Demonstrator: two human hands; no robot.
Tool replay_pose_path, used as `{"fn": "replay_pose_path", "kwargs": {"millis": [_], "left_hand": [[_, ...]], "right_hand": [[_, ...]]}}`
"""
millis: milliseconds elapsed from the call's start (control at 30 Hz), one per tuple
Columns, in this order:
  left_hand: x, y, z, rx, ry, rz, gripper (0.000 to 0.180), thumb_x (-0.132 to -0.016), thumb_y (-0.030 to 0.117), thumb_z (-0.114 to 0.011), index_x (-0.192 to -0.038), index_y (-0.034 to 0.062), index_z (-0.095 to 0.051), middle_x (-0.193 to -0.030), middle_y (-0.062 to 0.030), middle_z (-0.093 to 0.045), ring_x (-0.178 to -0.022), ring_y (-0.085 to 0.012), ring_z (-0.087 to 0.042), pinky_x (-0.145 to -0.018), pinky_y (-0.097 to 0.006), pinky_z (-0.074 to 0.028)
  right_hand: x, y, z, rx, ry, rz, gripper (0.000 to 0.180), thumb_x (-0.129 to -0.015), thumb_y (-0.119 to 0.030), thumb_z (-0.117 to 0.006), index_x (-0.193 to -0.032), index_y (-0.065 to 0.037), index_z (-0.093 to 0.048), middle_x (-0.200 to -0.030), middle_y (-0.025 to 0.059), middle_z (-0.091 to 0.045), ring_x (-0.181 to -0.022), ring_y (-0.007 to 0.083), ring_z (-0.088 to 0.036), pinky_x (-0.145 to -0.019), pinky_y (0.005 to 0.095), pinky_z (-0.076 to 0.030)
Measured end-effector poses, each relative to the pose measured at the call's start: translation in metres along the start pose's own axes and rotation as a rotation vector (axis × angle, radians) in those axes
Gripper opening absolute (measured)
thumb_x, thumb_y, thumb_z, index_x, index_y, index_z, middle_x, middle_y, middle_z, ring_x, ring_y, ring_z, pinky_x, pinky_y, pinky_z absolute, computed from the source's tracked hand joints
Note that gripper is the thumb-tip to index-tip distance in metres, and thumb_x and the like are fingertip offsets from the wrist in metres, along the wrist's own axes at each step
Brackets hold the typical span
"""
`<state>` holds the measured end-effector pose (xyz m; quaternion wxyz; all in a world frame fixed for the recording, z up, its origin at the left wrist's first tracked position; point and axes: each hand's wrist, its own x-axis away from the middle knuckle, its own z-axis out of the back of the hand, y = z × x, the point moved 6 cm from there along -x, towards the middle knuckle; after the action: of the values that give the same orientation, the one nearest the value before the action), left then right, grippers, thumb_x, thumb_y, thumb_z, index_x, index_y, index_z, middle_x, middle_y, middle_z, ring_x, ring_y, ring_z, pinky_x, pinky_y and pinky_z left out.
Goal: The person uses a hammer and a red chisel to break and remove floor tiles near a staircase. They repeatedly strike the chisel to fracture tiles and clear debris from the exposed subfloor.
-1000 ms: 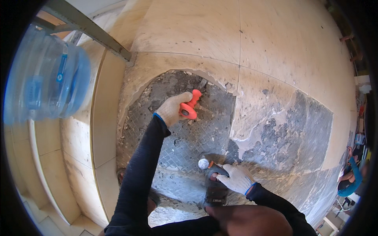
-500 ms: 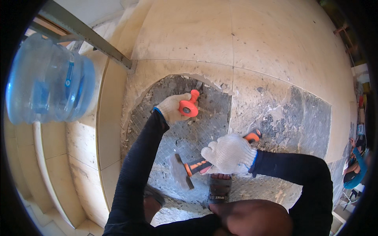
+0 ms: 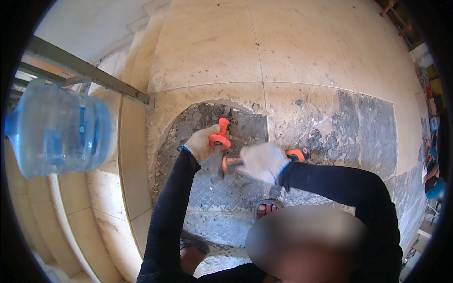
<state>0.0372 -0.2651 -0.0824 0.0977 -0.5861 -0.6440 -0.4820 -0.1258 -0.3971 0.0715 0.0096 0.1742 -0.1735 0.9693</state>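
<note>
My left hand (image 3: 200,143), in a white knit glove, is closed around a chisel (image 3: 220,139) with an orange handle and round hand guard. The chisel's tip rests near the broken edge of the floor tile (image 3: 236,103), though the blade is hard to make out. My right hand (image 3: 264,162), also gloved and blurred by motion, grips a hammer with an orange and black handle (image 3: 298,154). Its blurred head (image 3: 217,163) is close beside the chisel's guard; I cannot tell whether they touch. Below both hands lies exposed grey mortar (image 3: 217,188) with a grid pattern.
A large blue water bottle (image 3: 61,129) lies sideways at the left, beside a metal frame (image 3: 89,70). Beige steps (image 3: 106,203) run down the left side. Beige tiles (image 3: 207,52) cover the far floor. Another person (image 3: 433,174) is at the far right edge.
The hammer has moved forward, bringing its head up beside the chisel's guard. My left hand keeps its hold on the chisel. The whole view has shifted slightly.
</note>
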Motion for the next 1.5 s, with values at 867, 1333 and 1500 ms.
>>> {"fn": "replay_pose_path", "kwargs": {"millis": [867,1333,1500], "left_hand": [[0.003,0.033,-0.002,-0.803,0.137,-0.057,0.044,-0.100,0.031,-0.082,-0.129,-0.0024,-0.079,-0.117,-0.0098,-0.082,-0.101,-0.0183,-0.078,-0.087,-0.036,-0.063],[0.014,0.054,-0.014,-1.187,0.269,-0.282,0.037,-0.094,0.029,-0.085,-0.116,-0.0009,-0.085,-0.097,-0.0097,-0.082,-0.088,-0.0155,-0.075,-0.077,-0.033,-0.058],[0.013,0.067,-0.013,-0.999,0.226,-0.212,0.036,-0.093,0.028,-0.084,-0.115,-0.0001,-0.083,-0.093,-0.0062,-0.078,-0.082,-0.0152,-0.071,-0.073,-0.032,-0.057]], "right_hand": [[-0.008,-0.004,-0.004,0.182,-0.060,0.033,0.051,-0.100,-0.059,-0.067,-0.097,-0.009,-0.081,-0.078,0.0144,-0.079,-0.075,0.0357,-0.081,-0.062,0.0529,-0.062],[0.006,-0.016,-0.035,-0.042,-0.205,0.064,0.045,-0.096,-0.049,-0.075,-0.102,-0.005,-0.083,-0.092,0.0159,-0.083,-0.088,0.0354,-0.083,-0.071,0.0507,-0.063],[0.023,-0.056,-0.051,0.089,-0.233,0.513,0.045,-0.096,-0.053,-0.071,-0.092,-0.009,-0.081,-0.081,0.0150,-0.080,-0.078,0.0351,-0.082,-0.065,0.0522,-0.062]]}}
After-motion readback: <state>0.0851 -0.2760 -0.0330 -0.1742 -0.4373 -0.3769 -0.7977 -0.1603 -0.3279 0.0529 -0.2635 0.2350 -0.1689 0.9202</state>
